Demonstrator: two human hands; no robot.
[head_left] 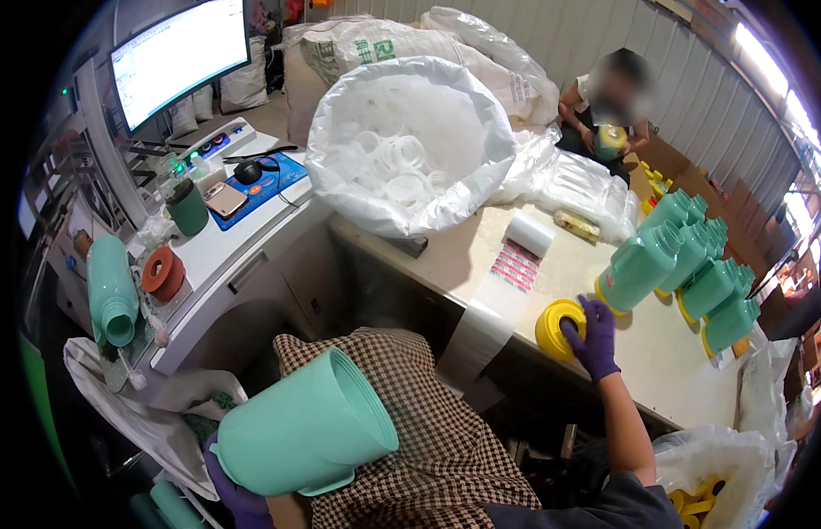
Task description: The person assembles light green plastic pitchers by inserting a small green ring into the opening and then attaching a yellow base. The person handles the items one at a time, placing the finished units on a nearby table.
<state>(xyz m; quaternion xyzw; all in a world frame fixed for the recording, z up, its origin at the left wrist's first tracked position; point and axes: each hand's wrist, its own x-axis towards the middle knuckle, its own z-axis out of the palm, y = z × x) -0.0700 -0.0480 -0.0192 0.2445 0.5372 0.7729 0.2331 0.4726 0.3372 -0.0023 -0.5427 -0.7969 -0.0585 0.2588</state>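
Note:
My left hand (238, 498), in a purple glove, holds a large mint-green plastic container (291, 432) over my lap. The container is tilted, with its wide ribbed mouth toward the upper right; it hides most of my fingers. At the table's front edge, my right hand (596, 339), also gloved in purple, grips a round yellow plastic piece (556, 331) with a hole in its middle. A roll of printed labels (521, 256) lies beyond it, its strip hanging over the edge. Several green jugs with yellow bases (640, 269) stand to the right of that hand.
A big white bag (322, 159) of clear plastic rings stands at the table's far left. Left is a desk with a monitor (181, 57), phone (225, 200) and mouse (247, 172). A bag of yellow parts (693, 502) sits lower right. Another person (604, 115) sits behind the table.

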